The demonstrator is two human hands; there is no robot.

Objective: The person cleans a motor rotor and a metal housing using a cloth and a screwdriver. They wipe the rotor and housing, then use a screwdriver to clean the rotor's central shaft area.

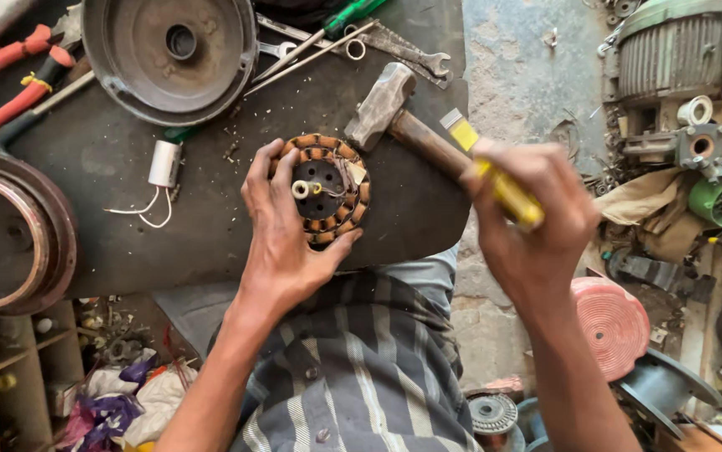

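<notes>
From the head camera, your left hand (281, 230) lies spread over a round copper-wound coil (325, 189) on the dark board (127, 167), fingers curled around its left edge and thumb under its lower rim. Your right hand (532, 222), off to the right of the coil, is clenched around a yellow-handled tool (495, 180). A hammer (394, 113) lies just above, between your hands. A white cylinder with wires (163, 164) sits left of your left hand.

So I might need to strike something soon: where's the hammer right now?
In the head view the hammer lies on the dark work board, up and right of the copper-wound stator under the left hand, its handle running toward the right hand.
</notes>
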